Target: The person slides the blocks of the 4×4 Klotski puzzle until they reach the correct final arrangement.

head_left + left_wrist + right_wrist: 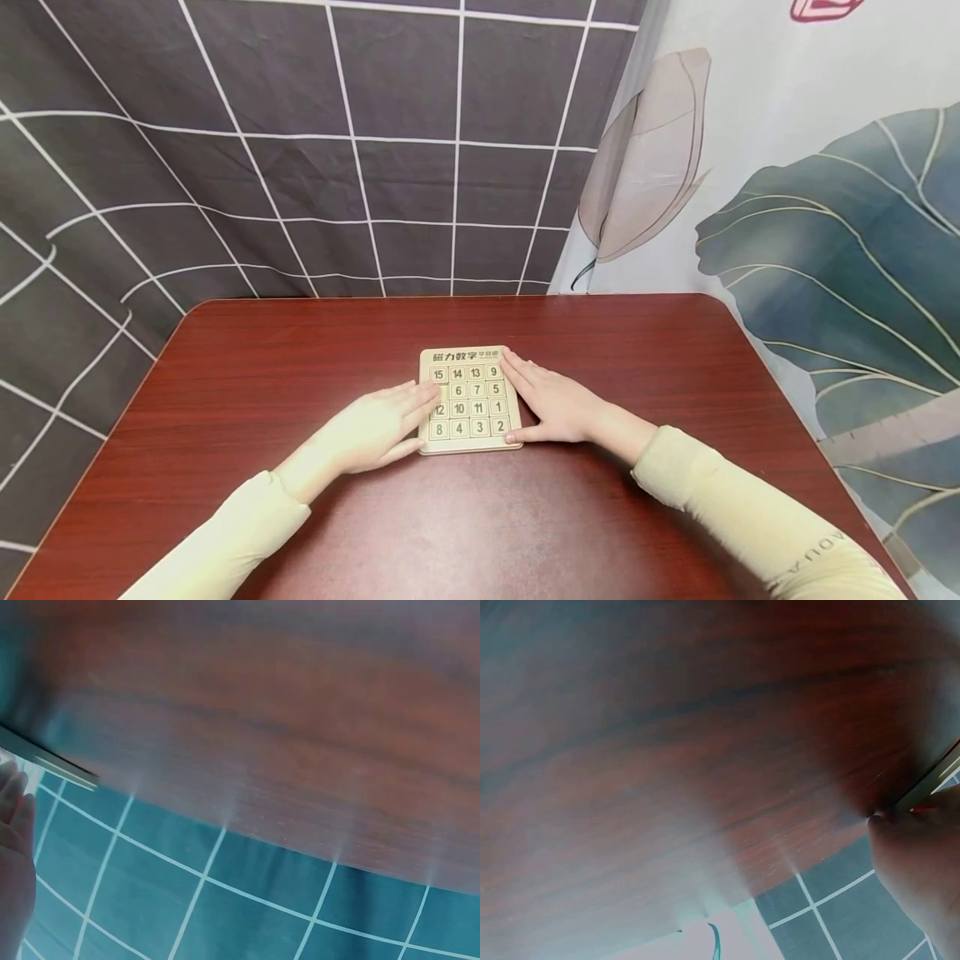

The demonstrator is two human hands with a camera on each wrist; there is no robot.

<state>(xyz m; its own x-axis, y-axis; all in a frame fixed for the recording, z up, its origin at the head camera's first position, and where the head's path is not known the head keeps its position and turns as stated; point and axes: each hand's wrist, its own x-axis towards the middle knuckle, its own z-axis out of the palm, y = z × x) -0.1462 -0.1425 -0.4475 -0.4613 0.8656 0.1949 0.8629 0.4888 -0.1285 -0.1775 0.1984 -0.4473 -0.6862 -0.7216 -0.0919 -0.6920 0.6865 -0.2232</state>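
A pale number sliding puzzle (471,447) lies flat on the table, its numbered tiles set in a square grid under a printed heading. On its left side, my left hand (378,427) lays nearly straight fingers over the edge, the fingertips at the left column beside tile 12 (440,410). They partly cover the slot left of tile 6 (458,391). My right hand (558,406) rests along the right edge, fingers extended near the top corner and thumb at the bottom corner. In the right wrist view, the board's edge (930,780) meets the dark, partly hidden hand.
The red-brown wooden table (300,350) has rounded far corners. Behind it hangs a dark curtain (405,183) with a white grid. To the right is a white curtain (750,108) printed with large leaves.
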